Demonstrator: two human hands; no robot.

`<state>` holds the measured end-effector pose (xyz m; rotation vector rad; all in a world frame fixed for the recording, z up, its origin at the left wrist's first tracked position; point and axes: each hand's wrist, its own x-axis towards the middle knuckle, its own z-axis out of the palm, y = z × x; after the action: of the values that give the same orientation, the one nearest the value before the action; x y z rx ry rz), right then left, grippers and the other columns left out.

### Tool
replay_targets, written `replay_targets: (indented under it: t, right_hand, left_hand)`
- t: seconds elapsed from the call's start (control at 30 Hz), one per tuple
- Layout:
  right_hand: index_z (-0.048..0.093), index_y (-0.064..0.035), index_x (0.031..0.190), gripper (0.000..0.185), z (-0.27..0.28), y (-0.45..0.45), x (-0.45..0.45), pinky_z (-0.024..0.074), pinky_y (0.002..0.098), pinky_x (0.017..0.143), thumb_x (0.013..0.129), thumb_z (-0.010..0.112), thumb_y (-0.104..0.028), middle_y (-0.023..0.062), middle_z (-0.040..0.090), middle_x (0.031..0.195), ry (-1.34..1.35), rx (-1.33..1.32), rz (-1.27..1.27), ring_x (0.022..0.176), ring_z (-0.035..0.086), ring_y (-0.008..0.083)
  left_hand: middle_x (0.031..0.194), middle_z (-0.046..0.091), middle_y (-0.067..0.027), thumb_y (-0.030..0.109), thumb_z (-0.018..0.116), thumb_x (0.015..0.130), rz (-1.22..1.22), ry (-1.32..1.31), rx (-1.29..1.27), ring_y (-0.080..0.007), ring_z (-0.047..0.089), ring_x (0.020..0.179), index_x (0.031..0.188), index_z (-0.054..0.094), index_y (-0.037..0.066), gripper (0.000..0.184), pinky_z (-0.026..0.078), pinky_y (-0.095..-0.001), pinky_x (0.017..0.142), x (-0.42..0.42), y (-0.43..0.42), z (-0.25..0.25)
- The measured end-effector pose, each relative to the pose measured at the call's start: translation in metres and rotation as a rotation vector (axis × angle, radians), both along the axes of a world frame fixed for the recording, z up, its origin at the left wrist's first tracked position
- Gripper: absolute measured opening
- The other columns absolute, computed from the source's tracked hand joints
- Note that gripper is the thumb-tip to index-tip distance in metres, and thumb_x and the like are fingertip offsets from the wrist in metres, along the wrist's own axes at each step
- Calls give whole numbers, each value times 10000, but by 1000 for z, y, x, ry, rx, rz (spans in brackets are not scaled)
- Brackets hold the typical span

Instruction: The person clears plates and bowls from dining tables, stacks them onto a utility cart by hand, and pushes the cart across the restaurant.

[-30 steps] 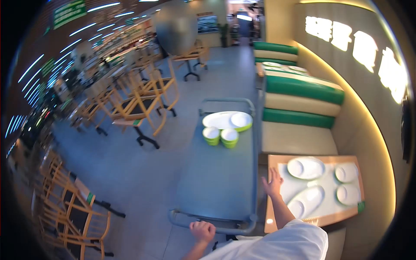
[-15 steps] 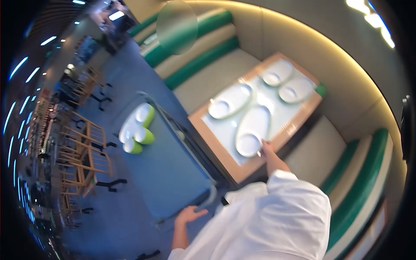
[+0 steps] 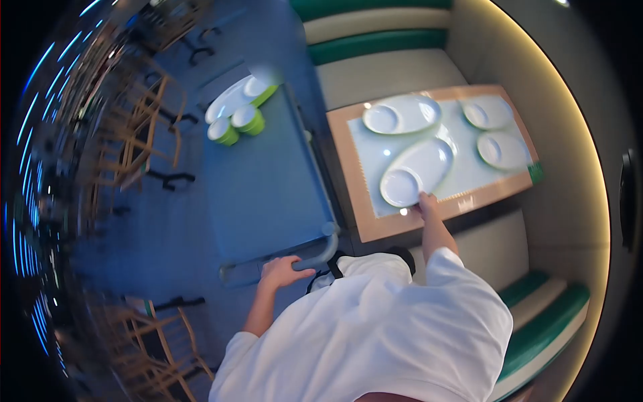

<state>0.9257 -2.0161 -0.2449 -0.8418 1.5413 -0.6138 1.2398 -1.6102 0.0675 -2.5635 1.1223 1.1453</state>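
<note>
Touching the near rim of an oval plate (image 3: pixel 434 159) on the bench (image 3: pixel 356 211), the right hand (image 3: pixel 427 204), its closure unclear like that of the left hand (image 3: pixel 280 273) at the cart handle (image 3: pixel 313 260), meets seemingly stiff, slick, chippable ware, best gripped by its rim, with a second oval plate (image 3: pixel 416 110) crowding its far end.

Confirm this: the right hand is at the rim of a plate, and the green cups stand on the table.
The cups are wrong: the head view shows the green cups on the cart, not the table. The right hand is indeed at the rim of a plate.
</note>
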Motion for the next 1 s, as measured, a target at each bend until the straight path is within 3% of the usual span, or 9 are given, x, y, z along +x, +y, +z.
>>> replay_targets:
  t: [0.17,0.4,0.47,0.53,0.6,0.63,0.7,0.83,1.0]
  right_hand:
    - [592,93,1186,379,42,13,3,624,401,579,964,568,-214,178,679,1030,13,-132,-10,773,720,285]
    - [544,19,1208,312,175,57,69,635,364,677,1014,563,-223,135,678,1065,-397,-239,13,865,733,248]
    - [529,16,1229,303,204,72,83,646,373,693,1024,556,-206,133,683,1064,-436,-226,147,866,738,241]
    - [570,17,1178,283,244,80,108,607,318,662,1022,572,-219,102,691,986,-441,-250,145,829,720,195]
    - [656,32,1087,273,271,78,125,556,308,702,1007,572,-215,83,695,901,-266,-368,615,794,674,165]
    - [682,36,1063,278,295,85,136,539,301,709,994,585,-215,75,699,888,-242,-439,717,789,664,154]
    - [708,41,1040,285,338,99,159,521,294,716,982,597,-215,66,702,874,-213,-513,814,784,654,144]
    - [714,59,1134,380,347,100,211,547,305,734,965,647,-274,82,727,940,-163,-278,1164,805,673,150]
    - [685,61,1218,490,317,119,245,566,299,775,986,658,-370,99,724,1032,-300,37,1157,854,679,148]
  left_hand:
    - [1161,753,-111,862,660,707,10,60,-9,-311,678,1163,1243,731,204,851,474,-478,1019,-4,1,7]
    - [1239,726,-108,878,647,706,-30,168,19,-331,666,1180,1324,683,191,925,475,-476,1029,3,-1,5]
    - [1291,691,-107,793,631,824,-88,277,-244,-283,661,1187,1412,603,144,876,486,-441,1022,2,11,-21]
    - [1295,663,-113,649,584,966,235,782,-667,-228,642,1188,1471,525,103,746,505,-412,996,20,13,-55]
    - [1247,660,-114,538,469,1069,638,581,-993,-189,621,1196,1499,481,109,608,508,-395,983,49,-4,-24]
    - [1247,660,-114,538,469,1069,633,586,-987,-189,621,1196,1499,481,109,608,508,-395,983,57,-7,-13]
    - [1219,685,-136,508,492,1071,937,845,-1192,-229,680,1083,1464,500,79,582,553,-418,928,70,-9,1]
    - [1106,733,-160,398,545,1059,829,1293,-924,-297,755,894,1344,542,-2,492,631,-432,782,78,1,-1]
    - [1072,733,-208,175,654,931,1018,1240,-808,-281,768,806,1279,565,-64,432,648,-350,655,65,24,-19]
